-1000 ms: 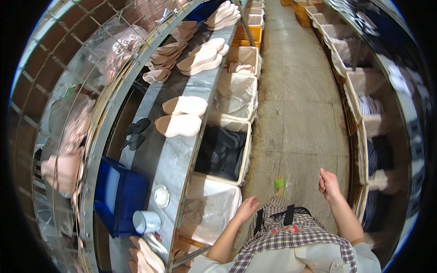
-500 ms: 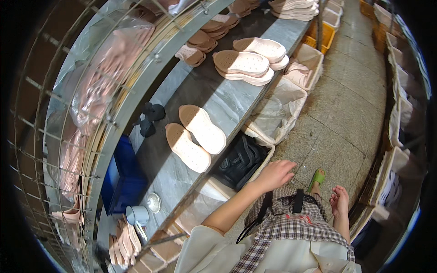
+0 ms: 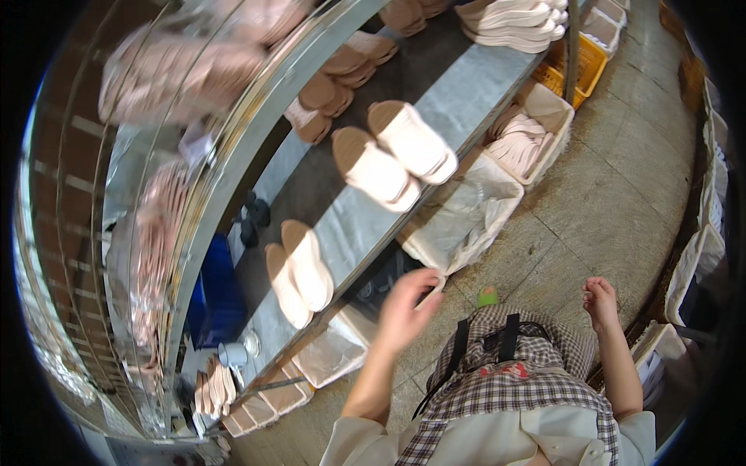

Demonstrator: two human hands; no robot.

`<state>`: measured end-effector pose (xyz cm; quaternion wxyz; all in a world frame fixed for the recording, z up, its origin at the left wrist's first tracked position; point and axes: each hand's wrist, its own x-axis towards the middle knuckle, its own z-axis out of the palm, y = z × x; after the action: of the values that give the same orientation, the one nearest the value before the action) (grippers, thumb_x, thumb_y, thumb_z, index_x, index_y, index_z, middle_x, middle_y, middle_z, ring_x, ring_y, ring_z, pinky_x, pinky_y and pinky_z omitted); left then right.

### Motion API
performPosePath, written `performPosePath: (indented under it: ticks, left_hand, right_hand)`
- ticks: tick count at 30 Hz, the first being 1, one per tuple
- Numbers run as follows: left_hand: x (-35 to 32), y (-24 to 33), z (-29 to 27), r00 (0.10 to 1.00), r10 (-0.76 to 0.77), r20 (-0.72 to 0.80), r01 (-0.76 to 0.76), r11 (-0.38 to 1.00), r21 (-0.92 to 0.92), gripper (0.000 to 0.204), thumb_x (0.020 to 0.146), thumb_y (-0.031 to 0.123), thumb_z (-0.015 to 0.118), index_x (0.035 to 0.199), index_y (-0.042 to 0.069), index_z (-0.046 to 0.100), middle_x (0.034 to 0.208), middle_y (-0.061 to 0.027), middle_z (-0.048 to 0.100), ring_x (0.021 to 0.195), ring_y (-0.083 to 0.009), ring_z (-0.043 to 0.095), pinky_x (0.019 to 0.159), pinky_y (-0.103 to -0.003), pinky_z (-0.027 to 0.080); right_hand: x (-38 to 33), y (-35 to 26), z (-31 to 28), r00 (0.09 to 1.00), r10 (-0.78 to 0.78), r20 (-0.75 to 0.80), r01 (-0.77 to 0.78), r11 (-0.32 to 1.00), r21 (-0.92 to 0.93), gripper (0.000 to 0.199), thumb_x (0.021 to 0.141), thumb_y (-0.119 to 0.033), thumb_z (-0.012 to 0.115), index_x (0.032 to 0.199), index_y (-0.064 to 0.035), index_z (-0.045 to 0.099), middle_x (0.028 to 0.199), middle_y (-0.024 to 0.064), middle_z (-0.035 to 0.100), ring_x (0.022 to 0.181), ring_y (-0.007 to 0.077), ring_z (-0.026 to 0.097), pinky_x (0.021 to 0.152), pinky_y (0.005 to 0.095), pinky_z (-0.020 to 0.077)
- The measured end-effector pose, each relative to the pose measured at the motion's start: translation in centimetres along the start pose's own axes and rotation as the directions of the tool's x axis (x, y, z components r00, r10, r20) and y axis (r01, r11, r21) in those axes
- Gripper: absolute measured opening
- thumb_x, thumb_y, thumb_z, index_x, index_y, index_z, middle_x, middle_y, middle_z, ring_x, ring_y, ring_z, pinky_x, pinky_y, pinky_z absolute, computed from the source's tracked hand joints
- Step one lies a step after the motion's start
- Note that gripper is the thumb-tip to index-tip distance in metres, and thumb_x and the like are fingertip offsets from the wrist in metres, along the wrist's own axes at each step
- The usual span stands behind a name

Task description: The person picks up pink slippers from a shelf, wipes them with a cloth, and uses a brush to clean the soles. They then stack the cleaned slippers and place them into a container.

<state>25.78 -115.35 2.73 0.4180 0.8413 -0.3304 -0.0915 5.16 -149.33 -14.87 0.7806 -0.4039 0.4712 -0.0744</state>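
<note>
A small green label-like scrap (image 3: 487,296) was seen on the floor near the bench. Clear plastic bag liners (image 3: 466,221) were noted in the white bins beside it.

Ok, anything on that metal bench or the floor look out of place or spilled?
Only a small green scrap lying on the concrete floor, near the left hand. The pale sole pairs sit neatly on the metal bench.
</note>
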Motion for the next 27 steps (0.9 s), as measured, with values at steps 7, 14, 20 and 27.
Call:
performPosePath:
  ticks: [7,14,20,27]
  left_hand:
    - [15.1,-1.1,-7.6,0.871,0.023,-0.492,-0.159,0.959,-0.237,0.04,0.09,0.005,0.055,0.127,0.002,0.041,0.113,-0.0139,0.053,0.093,-0.0216,0.06,0.074,-0.03,0.052]
    - [36.5,-11.8,-12.9,0.834,-0.382,-0.398,0.03,0.752,-0.659,0.046,0.091,0.021,0.056,0.13,0.007,0.036,0.121,-0.0121,0.051,0.102,-0.0261,0.056,0.086,-0.039,0.047]
    - [47.1,-22.9,-15.9,0.672,-0.718,-0.18,0.158,0.377,-0.913,0.04,0.09,0.032,0.056,0.12,0.006,0.051,0.114,-0.0096,0.06,0.103,-0.0256,0.058,0.085,-0.04,0.048]
    - [53.3,-25.3,-14.3,0.796,-0.584,-0.157,0.217,0.518,-0.828,0.068,0.089,0.061,0.039,0.143,0.021,0.029,0.142,-0.0062,0.036,0.135,-0.0253,0.025,0.108,-0.051,0.018]
  right_hand:
    - [4.4,-1.1,1.7,0.998,0.064,0.002,-0.063,0.993,0.1,0.005,0.09,-0.01,0.053,0.093,-0.0088,0.056,0.078,0.0018,0.061,0.057,0.0082,0.054,0.047,0.0217,0.0409]
    - [6.5,-1.9,0.9,0.984,0.131,-0.124,-0.104,0.974,0.203,0.006,0.09,-0.01,0.052,0.095,-0.0072,0.055,0.079,0.0023,0.062,0.058,0.0079,0.055,0.047,0.0207,0.0419]
    - [9.5,-3.5,1.8,0.94,0.204,-0.272,-0.124,0.95,0.285,0.007,0.09,-0.014,0.054,0.094,-0.0098,0.057,0.08,0.0019,0.062,0.061,0.0089,0.054,0.051,0.0224,0.0419]
    - [10.4,-3.5,1.9,0.882,0.307,-0.358,-0.248,0.947,0.203,0.005,0.091,-0.014,0.05,0.089,-0.0128,0.055,0.074,-0.0018,0.057,0.057,0.0061,0.051,0.047,0.0211,0.0385]
